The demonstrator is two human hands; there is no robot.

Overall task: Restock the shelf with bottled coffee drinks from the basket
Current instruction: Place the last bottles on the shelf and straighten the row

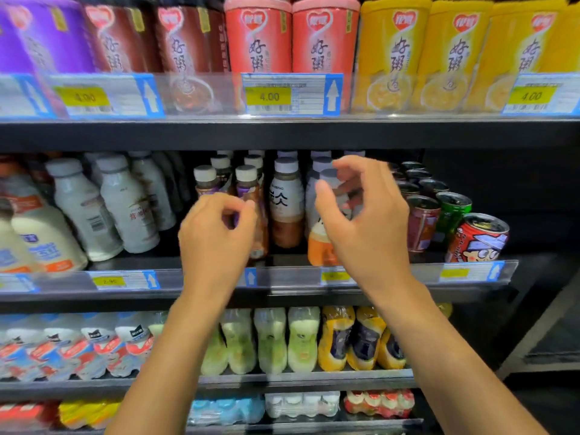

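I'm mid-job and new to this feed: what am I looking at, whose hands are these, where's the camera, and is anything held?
There is no machine here: a person works with bare hands, and the single picture comes from a camera worn on their head, facing store shelves. The left hand hovers curled before brown coffee bottles on the middle shelf. The right hand arches round a white-capped bottle with an orange base beside them; blur hides whether either hand truly grips. Pale white bottles stand left, cans right. No basket shows.
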